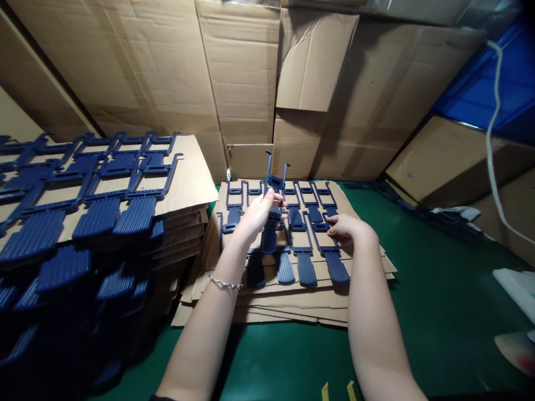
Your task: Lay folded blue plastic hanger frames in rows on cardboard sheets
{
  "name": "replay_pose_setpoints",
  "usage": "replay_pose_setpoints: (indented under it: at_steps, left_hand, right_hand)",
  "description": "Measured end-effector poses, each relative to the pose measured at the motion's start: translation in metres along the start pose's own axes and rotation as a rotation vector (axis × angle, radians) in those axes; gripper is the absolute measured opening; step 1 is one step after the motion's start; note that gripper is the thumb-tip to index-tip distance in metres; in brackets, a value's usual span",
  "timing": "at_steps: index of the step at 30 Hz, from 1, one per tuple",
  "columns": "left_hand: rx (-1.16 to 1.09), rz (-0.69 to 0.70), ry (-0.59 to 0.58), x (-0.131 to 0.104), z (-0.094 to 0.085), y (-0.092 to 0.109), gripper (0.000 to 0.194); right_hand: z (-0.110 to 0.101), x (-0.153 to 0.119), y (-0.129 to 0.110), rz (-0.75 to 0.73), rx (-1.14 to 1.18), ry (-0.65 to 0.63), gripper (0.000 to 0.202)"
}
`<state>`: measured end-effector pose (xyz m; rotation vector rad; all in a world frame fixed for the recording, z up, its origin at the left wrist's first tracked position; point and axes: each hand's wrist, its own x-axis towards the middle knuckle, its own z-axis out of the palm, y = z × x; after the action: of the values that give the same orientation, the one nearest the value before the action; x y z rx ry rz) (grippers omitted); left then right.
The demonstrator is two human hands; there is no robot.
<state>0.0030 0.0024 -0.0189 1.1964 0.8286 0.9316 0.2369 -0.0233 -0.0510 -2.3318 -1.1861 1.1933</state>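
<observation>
In my left hand (262,210) is a dark blue plastic bracket (270,236), gripped around its middle; two hooked arms point up and a ribbed plate hangs below. It is raised over the cardboard sheets (292,303), where similar brackets lie in rows. My right hand (346,227) reaches to the right end of these rows, its fingers curled at the frame of another blue bracket (330,245) that lies flat. Its fingertips are partly hidden, so a firm hold does not show. More lying brackets (306,267) are between the two hands.
On the left stands a tall stack of cardboard layers (184,234) covered with more blue brackets (136,214). Cardboard boxes (167,72) form a wall behind. The green tabletop (434,312) extends to the right, below a white cable (491,139). Two yellow pieces (337,391) show at the front edge.
</observation>
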Motion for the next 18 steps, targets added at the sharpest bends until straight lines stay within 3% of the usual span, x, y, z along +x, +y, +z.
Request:
replay_pose_setpoints:
  at_steps: [10,13,16,18]
  left_hand:
    - [-0.017,0.021,-0.023,0.001,0.002,-0.003,0.040]
    - [0.022,0.055,-0.023,0.002,0.002,-0.004,0.037]
    - [0.091,0.129,-0.026,0.001,0.006,-0.004,0.034]
    - [0.125,0.161,-0.005,-0.001,0.011,-0.005,0.033]
  right_hand:
    - [0.006,0.006,-0.005,-0.037,-0.061,0.028,0.065]
    - [0.002,0.000,-0.007,-0.058,-0.108,0.111,0.056]
    - [-0.004,-0.017,-0.013,-0.244,-0.021,0.162,0.040]
    - [-0.006,-0.031,-0.021,-0.439,0.138,0.058,0.037]
